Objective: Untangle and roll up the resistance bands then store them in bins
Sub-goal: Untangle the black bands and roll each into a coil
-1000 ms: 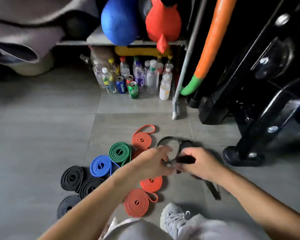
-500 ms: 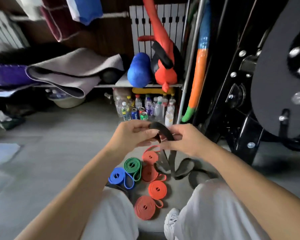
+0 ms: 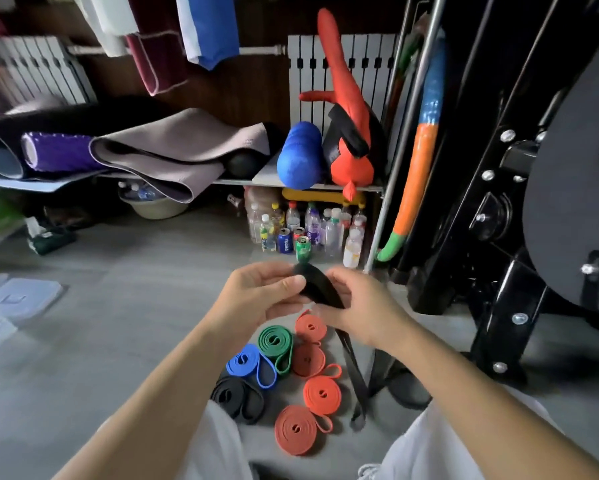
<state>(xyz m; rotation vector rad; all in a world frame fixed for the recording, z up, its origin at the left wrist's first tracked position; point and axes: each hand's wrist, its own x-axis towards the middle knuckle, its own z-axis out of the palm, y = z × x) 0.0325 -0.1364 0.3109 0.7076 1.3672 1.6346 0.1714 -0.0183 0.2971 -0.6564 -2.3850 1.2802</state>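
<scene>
Both hands are raised over the floor (image 3: 135, 323), close together, holding one black band (image 3: 317, 285) between them. The left hand (image 3: 256, 296) pinches the band's folded top end between thumb and fingertips. The right hand (image 3: 356, 306) has its fingers curled round the band just below that. From the right hand the rest of the band hangs down in loose strands to the floor, where its loops lie to the right of the rolled bands.

The rolled bands sit on the floor near the person, below the hands. The green roll (image 3: 275, 341) touches the blue roll (image 3: 244, 362) on its near left. The black roll (image 3: 228, 393) lies nearer still, by the left knee. Four orange rolls (image 3: 322, 393) run in a line from far to near, just right of the green one.

Farther off, bottles (image 3: 325, 230) and cans (image 3: 284, 240) stand under a shelf (image 3: 263, 176). A black machine (image 3: 498, 202) fills the right side. At far left lie clear plastic pieces (image 3: 21, 296), too blurred to tell lids from bins.
</scene>
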